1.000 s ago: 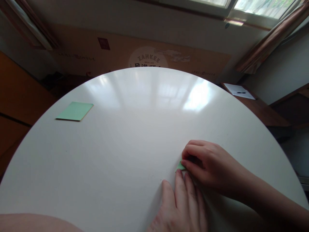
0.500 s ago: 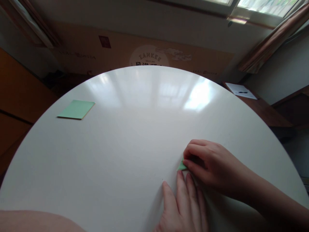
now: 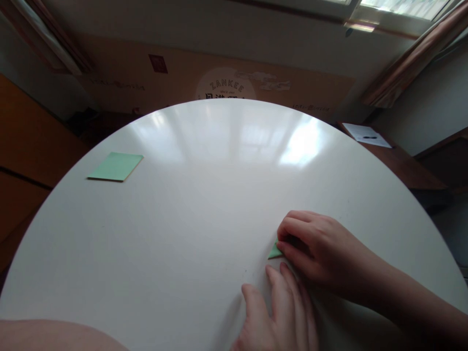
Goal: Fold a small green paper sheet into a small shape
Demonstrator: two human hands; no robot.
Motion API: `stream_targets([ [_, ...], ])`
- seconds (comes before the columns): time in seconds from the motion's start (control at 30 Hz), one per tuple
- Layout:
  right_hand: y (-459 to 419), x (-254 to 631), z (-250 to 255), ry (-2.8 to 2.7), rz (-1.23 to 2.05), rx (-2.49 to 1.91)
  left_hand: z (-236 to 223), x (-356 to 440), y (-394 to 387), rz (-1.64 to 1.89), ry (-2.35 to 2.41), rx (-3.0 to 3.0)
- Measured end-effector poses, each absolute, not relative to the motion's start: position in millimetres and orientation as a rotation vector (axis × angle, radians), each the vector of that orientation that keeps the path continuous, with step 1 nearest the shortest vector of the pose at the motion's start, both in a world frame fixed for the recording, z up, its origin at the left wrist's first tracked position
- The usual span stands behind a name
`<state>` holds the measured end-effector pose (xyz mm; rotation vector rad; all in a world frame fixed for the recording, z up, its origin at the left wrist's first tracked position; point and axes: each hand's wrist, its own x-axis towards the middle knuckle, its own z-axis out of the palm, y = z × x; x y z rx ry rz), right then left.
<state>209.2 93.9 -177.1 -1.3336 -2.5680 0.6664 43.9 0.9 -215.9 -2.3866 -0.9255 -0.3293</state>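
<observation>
A small green folded piece of paper (image 3: 275, 250) lies on the white round table (image 3: 190, 219), right of centre and close to me. My right hand (image 3: 314, 243) reaches in from the right, its thumb and forefinger closed on the paper. Most of the piece is hidden under those fingers; only a pointed corner shows. Just below it, my left hand (image 3: 278, 312) rests low over the tabletop with fingers extended and somewhat apart, holding nothing. Its fingertips are a short way off the paper's corner.
A pad of green square paper (image 3: 116, 166) lies at the table's left side. Beyond the right edge, a white sheet with a dark pen (image 3: 367, 135) sits on a brown wooden surface (image 3: 413, 168). A printed cardboard panel (image 3: 183, 73) stands behind the table.
My left hand has drawn back slightly towards me, its fingertips leaving the paper's corner and bending a little. My right hand keeps its place on the paper.
</observation>
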Motion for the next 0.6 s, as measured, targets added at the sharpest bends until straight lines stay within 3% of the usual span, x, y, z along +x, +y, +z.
stream_targets([
  [0.6, 93.5, 210.1, -179.3, -2.557, 0.656, -1.31, -207.8, 46.2, 7.1, -0.347, -0.953, -2.491],
])
